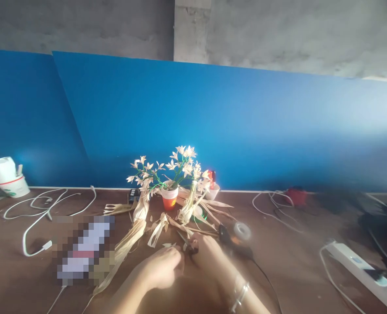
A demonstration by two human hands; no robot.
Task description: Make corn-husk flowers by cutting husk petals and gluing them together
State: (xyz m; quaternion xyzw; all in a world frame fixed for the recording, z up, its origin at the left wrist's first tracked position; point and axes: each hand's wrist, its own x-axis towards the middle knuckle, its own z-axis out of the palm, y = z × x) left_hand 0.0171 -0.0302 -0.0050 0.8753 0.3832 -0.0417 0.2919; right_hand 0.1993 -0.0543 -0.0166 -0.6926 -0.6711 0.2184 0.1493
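Observation:
My left hand (164,267) is closed in a pinch low in the middle of the head view. A small pale piece of corn husk (169,245) shows at its fingertips. Close by on the right, my right hand (205,249) is wrapped round scissors (192,249), whose dark handles show and whose blades point up and left. Just beyond both hands lies a tied bundle of dried husk (159,226). White husk flowers on green stems (187,168) stand in a stack of orange and white paper cups (170,198).
Long husk strips (124,246) lie left of my hands, beside a blurred-out phone-like object (85,250). A hot glue gun (232,240), its cord and a tape roll (242,231) are at the right. White cables (36,218), a power strip (360,266) and a blue partition (213,122) surround these.

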